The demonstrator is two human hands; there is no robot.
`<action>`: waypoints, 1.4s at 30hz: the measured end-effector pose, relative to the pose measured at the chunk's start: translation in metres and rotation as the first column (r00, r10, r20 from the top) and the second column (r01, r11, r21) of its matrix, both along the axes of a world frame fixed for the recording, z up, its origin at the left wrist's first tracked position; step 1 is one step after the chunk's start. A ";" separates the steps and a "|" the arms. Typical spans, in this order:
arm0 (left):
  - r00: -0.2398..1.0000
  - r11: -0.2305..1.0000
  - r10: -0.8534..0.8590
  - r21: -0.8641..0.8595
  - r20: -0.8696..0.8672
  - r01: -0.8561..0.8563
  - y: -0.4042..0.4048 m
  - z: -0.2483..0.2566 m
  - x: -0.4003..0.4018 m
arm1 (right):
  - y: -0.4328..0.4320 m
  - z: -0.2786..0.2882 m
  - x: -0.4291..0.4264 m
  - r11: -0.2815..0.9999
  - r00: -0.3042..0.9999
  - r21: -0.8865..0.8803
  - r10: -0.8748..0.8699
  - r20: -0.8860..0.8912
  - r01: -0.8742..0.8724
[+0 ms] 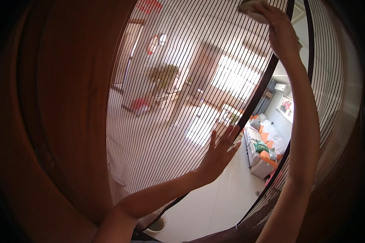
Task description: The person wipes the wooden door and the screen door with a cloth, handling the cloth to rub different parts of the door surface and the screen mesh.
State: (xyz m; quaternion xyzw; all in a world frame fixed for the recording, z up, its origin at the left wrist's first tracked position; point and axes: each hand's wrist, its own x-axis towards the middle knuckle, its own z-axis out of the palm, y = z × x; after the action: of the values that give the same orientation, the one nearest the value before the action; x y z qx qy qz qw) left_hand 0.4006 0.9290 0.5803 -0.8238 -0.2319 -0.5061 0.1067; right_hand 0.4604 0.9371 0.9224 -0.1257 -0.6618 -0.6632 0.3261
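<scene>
A striped mesh door curtain point(158, 127) hangs in a doorway, parted toward the right, with a dark band point(255, 97) along its inner edge. My left hand point(217, 156) rests against the mesh at that band, fingers spread and holding nothing. Higher up, my right hand point(281, 30) grips a greyish cloth point(255, 11) against the upper part of the same panel. Part of the cloth is hidden behind my fingers. Beyond my right forearm hangs the other curtain panel point(328, 76), also dark-edged.
Brown wooden door panelling point(70, 106) stands close on the left. Below the gap, a bucket point(157, 225) stands on the pale tiled floor point(216, 200). Through the opening a sofa point(258, 152) with orange and white covers lines the wall, below a framed picture point(285, 107).
</scene>
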 end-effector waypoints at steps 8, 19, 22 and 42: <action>0.934 0.919 -0.238 -0.250 0.268 0.306 0.007 -0.025 0.003 | 0.066 -0.229 -0.013 0.437 0.672 -0.544 -0.642 0.368 0.716; 0.987 0.991 -0.129 -0.056 -0.095 0.124 0.021 -0.134 -0.012 | 0.088 -0.184 -0.003 0.975 0.984 -0.212 0.024 -0.179 -0.062; 0.987 0.956 0.032 -0.282 -0.161 -0.077 0.018 -0.139 -0.033 | 0.111 -0.270 0.013 0.445 0.990 -0.890 -0.136 0.047 0.103; 0.975 0.983 -0.006 0.179 -0.224 0.047 -0.011 -0.130 -0.068 | 0.075 -0.235 -0.074 0.348 0.900 -0.836 0.265 -0.347 -0.425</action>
State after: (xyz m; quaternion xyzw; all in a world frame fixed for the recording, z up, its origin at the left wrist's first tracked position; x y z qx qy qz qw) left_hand 0.3322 0.9176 0.4502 -0.8650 -0.1597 -0.4314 0.2006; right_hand 0.3862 1.0122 0.6870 -0.1861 -0.8948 -0.1127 0.3898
